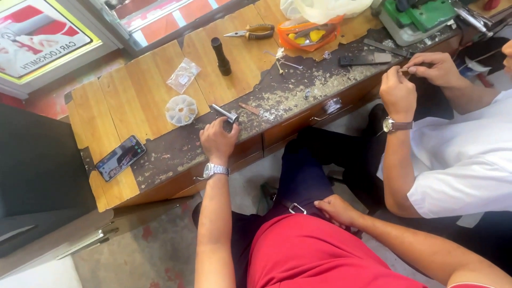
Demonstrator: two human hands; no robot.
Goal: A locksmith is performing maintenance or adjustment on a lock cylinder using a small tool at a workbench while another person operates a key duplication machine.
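Observation:
My left hand (217, 140), with a silver watch on the wrist, rests on the worn front edge of the wooden workbench (133, 96), its fingers curled around the end of a short metal cylinder (224, 112). My right hand (336, 209) lies flat on my dark trousers by the hip and holds nothing. I wear a red shirt. At the right a co-worker in a white shirt holds a small metal piece between both hands (416, 80) over the bench edge.
On the bench lie a phone (120, 157), a round white compartment box (181, 110), a small plastic bag (183, 74), a black torch (221, 56), pliers (250, 33) and an orange case (308, 34). A green machine (416, 18) stands far right. Metal shavings cover the edge.

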